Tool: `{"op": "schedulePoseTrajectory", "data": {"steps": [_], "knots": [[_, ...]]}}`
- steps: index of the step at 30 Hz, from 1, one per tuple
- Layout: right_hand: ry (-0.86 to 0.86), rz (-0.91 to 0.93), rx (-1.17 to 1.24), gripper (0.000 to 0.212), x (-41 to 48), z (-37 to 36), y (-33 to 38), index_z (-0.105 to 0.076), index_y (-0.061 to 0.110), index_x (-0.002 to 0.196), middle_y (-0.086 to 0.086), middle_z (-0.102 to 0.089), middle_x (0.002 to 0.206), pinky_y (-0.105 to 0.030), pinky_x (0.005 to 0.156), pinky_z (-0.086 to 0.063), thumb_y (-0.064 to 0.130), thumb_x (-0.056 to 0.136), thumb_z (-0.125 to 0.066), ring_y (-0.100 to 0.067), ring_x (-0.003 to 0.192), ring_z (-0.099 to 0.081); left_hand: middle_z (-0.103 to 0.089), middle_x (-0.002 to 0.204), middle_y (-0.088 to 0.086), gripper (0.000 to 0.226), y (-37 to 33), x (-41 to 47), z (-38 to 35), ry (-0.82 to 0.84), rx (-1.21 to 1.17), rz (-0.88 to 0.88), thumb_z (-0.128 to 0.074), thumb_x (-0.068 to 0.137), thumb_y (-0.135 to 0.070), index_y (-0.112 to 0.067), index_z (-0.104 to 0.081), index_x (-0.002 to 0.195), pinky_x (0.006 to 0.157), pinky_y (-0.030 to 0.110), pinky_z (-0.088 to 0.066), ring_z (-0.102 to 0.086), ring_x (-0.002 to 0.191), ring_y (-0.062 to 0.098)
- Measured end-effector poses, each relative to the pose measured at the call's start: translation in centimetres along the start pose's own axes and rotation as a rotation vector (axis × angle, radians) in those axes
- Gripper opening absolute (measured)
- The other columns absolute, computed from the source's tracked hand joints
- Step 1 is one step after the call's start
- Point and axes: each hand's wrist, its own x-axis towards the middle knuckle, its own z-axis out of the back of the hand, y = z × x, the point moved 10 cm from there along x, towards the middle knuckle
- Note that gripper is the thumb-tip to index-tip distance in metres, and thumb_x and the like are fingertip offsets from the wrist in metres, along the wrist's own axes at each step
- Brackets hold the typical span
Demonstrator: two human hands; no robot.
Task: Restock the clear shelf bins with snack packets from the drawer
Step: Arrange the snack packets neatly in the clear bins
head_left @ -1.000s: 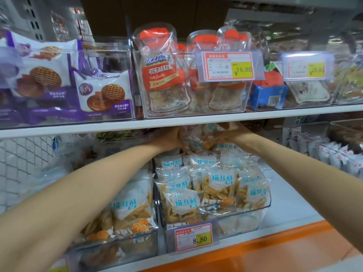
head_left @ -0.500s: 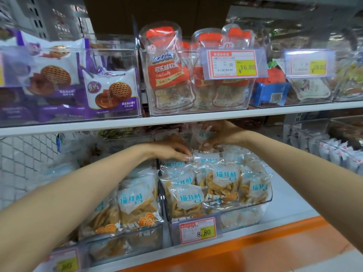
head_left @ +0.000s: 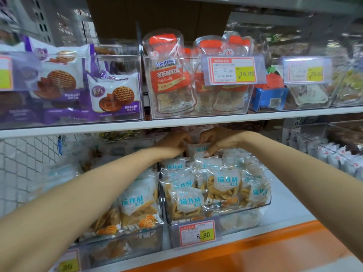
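Note:
A clear shelf bin (head_left: 253,210) on the lower shelf is heaped with clear snack packets (head_left: 224,185) with white-and-teal labels holding yellow crisps. At the back of that bin, under the upper shelf board, my left hand (head_left: 172,144) and my right hand (head_left: 218,141) both reach in and pinch one upright snack packet (head_left: 197,149) between them. Fingers of both hands curl onto its edges. The back of the bin is partly hidden by my hands.
A second clear bin (head_left: 125,244) of larger crisp packets sits to the left. The upper shelf board (head_left: 176,122) hangs just above my hands, carrying bins of purple biscuit packs (head_left: 112,95) and orange-capped candy pouches (head_left: 169,75). An orange shelf edge (head_left: 275,250) runs along the front.
My left hand lifted from the packets at the front of the pile and moved back to join my right hand on one packet at the rear of the bin.

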Motion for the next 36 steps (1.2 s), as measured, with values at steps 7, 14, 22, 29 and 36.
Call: {"op": "schedulePoseTrajectory", "data": {"steps": [7,14,22,29,36], "knots": [[-0.015,0.006,0.018,0.023,-0.3,0.1,-0.3,-0.063,0.020,0.092,-0.009,-0.067,0.104,-0.033,0.086,-0.050,0.015,0.076,-0.078,-0.025,0.097,-0.064,-0.062,0.117,0.007,0.030,1.1,1.8,-1.1,-0.010,0.292,0.092,-0.058,0.089,-0.027,-0.020,-0.061,0.118,0.077,0.028,-0.041,-0.058,0.105,0.026],[0.000,-0.002,0.059,0.019,-0.9,0.2,-0.5,-0.065,0.019,0.091,0.000,-0.065,0.100,-0.027,0.088,-0.048,0.012,0.078,-0.075,-0.015,0.095,-0.059,-0.051,0.090,0.004,0.009,2.3,1.5,0.0,0.063,0.166,0.072,-0.056,0.090,-0.012,-0.014,-0.054,0.098,0.060,0.027,-0.033,-0.048,0.085,0.019],[-0.033,0.010,-0.092,0.018,0.5,-1.2,0.3,-0.062,0.021,0.086,0.006,-0.060,0.085,-0.012,0.063,-0.045,0.006,0.080,-0.070,-0.012,0.077,-0.055,-0.062,0.108,0.014,0.017,2.4,1.6,0.7,-0.058,0.103,0.089,-0.056,0.090,-0.008,-0.005,-0.059,0.107,0.081,0.030,-0.043,-0.057,0.102,0.028],[-0.062,-0.020,-0.178,0.032,0.4,-0.8,0.4,-0.066,0.018,0.113,0.009,-0.057,0.098,-0.001,0.058,-0.041,0.005,0.083,-0.068,0.002,0.077,-0.051,-0.061,0.099,0.000,0.025,1.7,0.9,1.9,-0.099,-0.016,0.080,-0.066,0.086,-0.026,-0.011,-0.063,0.106,0.067,0.023,-0.040,-0.056,0.090,0.014],[-0.607,-0.039,0.121,0.033,-4.4,6.7,-4.7,-0.064,-0.002,0.111,-0.012,-0.067,0.104,-0.047,0.091,-0.051,-0.012,0.080,-0.064,-0.034,0.096,-0.062,-0.041,0.145,-0.004,0.049,-1.3,0.2,-0.5,0.122,0.128,-0.093,-0.060,0.090,-0.035,-0.023,-0.048,0.135,0.107,0.028,-0.027,-0.036,0.133,0.016]]}}
